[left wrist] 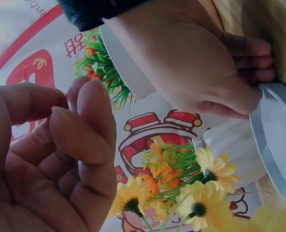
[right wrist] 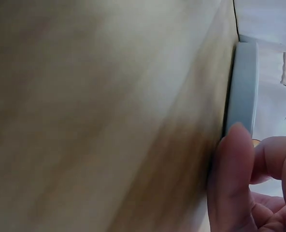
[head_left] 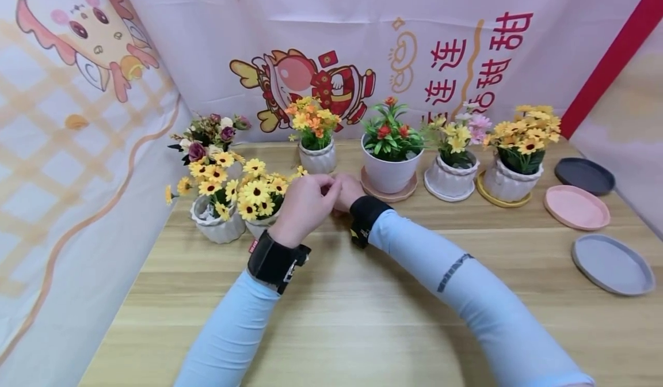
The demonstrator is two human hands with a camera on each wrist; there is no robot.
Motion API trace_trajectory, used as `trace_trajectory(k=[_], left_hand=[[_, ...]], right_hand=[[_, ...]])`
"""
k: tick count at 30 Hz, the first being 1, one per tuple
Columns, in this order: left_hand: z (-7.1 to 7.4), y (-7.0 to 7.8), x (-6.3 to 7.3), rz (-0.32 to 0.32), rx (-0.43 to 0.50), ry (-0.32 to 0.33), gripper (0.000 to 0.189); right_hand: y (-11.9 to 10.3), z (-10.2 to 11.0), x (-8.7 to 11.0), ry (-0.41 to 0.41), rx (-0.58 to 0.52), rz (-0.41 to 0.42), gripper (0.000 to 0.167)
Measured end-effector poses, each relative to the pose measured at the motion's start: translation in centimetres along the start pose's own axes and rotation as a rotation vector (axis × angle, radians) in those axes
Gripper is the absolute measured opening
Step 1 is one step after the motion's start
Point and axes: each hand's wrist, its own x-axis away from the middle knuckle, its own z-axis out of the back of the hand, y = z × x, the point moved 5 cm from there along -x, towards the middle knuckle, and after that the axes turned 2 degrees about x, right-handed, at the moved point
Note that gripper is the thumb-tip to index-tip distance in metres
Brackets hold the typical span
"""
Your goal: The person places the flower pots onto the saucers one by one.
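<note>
My right hand (head_left: 348, 191) is low over the table, grasping the edge of a pale grey plant saucer (left wrist: 263, 133). In the right wrist view, the saucer's side (right wrist: 242, 89) shows close to the wood, with a fingertip at its near end. The head view hides this saucer behind my hands. My left hand (head_left: 308, 203) hovers beside the right one, its fingers loosely bent and the thumb near the fingertips; nothing shows between them. Near it stand a yellow daisy pot (head_left: 257, 226) and, behind, an orange-and-yellow flower pot (head_left: 317, 159).
Another yellow daisy pot (head_left: 220, 228) and purple-and-white flowers (head_left: 212, 136) stand at left. Rightward, a red-flowered pot (head_left: 391, 171), a pink-and-yellow one (head_left: 452, 177) and a yellow one (head_left: 513, 182) rest on saucers. Loose black (head_left: 585, 175), pink (head_left: 577, 207) and grey (head_left: 613, 264) saucers lie at right.
</note>
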Motion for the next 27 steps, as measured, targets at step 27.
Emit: trace_trajectory(k=[27], left_hand=[[-2.7,-1.1,0.2,0.109,-0.062,-0.179,0.018]], right_hand=[[6.3,6.3,11.7,-0.164,-0.223,-0.099,0.055]])
